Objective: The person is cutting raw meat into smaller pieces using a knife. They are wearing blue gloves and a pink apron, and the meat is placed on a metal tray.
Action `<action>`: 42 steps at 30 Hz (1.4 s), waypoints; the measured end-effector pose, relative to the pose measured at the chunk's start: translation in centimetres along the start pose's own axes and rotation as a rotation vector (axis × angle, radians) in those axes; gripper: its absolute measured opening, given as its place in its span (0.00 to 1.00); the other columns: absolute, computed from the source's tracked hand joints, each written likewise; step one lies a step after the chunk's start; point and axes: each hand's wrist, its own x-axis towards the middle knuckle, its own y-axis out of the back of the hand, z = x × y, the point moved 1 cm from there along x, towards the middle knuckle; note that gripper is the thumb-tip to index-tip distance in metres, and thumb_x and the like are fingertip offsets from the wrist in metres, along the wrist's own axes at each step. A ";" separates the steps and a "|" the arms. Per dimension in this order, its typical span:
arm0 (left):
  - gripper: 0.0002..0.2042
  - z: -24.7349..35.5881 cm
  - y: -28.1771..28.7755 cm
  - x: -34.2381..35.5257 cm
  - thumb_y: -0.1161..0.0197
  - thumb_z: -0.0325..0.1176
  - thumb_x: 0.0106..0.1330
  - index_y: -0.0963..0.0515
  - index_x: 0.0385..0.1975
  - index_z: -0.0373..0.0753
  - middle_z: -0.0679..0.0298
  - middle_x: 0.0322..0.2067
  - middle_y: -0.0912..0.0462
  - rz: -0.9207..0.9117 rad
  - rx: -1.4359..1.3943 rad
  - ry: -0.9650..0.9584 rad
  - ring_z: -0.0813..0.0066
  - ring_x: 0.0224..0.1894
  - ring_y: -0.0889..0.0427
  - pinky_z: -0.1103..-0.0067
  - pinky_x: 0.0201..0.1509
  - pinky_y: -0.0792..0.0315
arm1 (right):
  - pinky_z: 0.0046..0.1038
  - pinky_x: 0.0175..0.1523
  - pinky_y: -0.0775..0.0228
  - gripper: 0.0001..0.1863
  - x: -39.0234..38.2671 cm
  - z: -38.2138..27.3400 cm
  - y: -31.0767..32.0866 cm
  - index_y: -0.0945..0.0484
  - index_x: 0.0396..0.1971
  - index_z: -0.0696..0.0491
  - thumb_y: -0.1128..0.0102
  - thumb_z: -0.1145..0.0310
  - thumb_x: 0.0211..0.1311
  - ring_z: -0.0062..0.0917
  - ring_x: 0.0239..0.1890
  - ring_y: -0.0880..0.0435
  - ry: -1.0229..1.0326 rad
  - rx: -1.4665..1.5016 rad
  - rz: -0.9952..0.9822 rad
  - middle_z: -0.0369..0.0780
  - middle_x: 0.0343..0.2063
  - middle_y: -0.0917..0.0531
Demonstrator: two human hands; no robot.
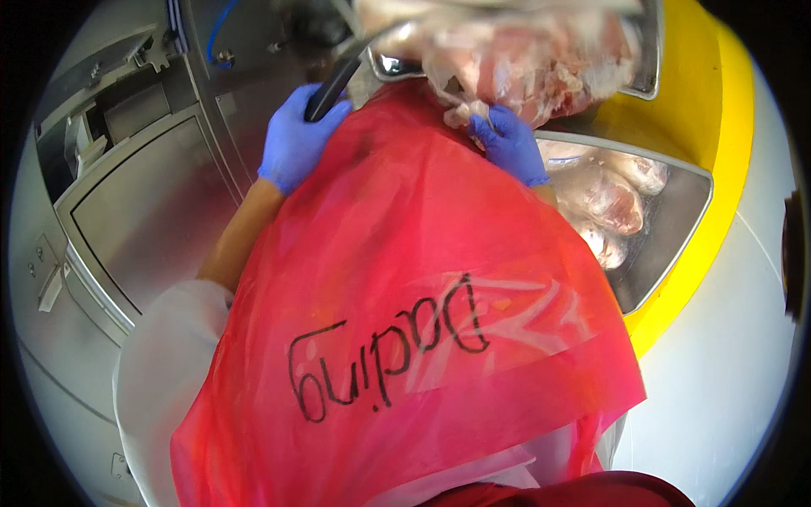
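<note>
My left hand (300, 139), in a blue glove, is closed round a long black handle (332, 86); its curved metal part reaches up toward the raw meat and is blurred at the top. My right hand (507, 144), also gloved blue, grips the lower edge of a pink and white piece of raw meat (536, 68) with loose pale tissue, over a steel tray (646, 63). The red plastic apron (405, 228), marked with dark handwriting, fills the lower middle and lies below and between both hands, hiding part of what is under them.
A second steel tray (680, 262) at the right holds several pale pink pieces of meat (612, 207) on a yellow surface (718, 110). Steel machinery (152, 220) with a door panel and blue hose (218, 38) stands at the left. A white floor or panel (752, 304) curves along the right.
</note>
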 end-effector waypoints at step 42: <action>0.21 15.2 4.5 -7.2 0.41 0.31 0.76 0.28 0.68 0.35 0.57 0.55 0.14 -0.220 0.142 0.204 0.83 0.53 0.23 0.80 0.62 0.29 | 0.48 0.57 0.26 0.28 17.5 4.0 18.3 0.21 0.55 0.57 0.48 0.48 0.70 0.53 0.53 0.18 0.329 -0.460 0.796 0.56 0.50 0.16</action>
